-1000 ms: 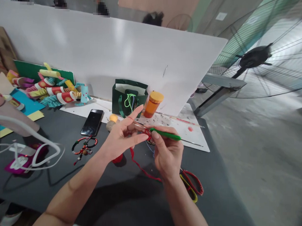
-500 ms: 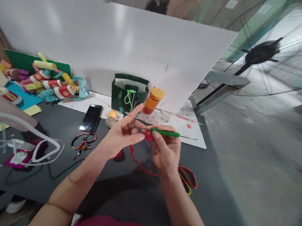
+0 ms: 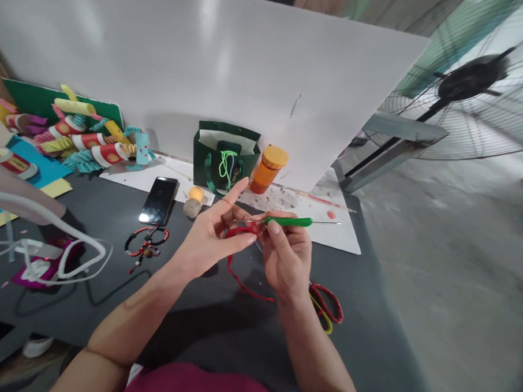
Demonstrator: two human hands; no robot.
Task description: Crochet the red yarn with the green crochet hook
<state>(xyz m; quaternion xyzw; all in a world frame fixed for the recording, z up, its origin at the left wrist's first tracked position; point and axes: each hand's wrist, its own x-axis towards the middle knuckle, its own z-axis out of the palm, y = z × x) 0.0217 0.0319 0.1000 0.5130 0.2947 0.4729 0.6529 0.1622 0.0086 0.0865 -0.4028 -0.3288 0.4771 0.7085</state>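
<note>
Closest to me, my view shows the left hand (image 3: 210, 234) with its forefinger raised and its other fingers reaching toward the right hand, holding a loop of red yarn (image 3: 242, 231). From here I can't tell exactly which fingers grip the loop. The right hand (image 3: 287, 252) pinches the green handle of a crochet hook (image 3: 288, 221) between thumb and forefinger, its thin steel shaft passing just above the loop. The loop sits between the two hands, with a yarn tail dropping toward the worktop (image 3: 345, 361). Good work here calls for steady tension from the left hand and a light, level pinch from the right.

Just beside the right wrist lie scissors (image 3: 325, 307) with red and yellow loop handles, close enough to catch the tail. Farther left are a beaded ring (image 3: 147, 243) and a black phone (image 3: 158, 201). Beyond the hands sit a ball of twine (image 3: 192, 208), a green gift bag (image 3: 225, 160), and an orange bottle (image 3: 268, 172). Colored paper crafts (image 3: 90, 148) are heaped on the left, and a large fan (image 3: 470, 84) stands past the white partition (image 3: 207, 60).
</note>
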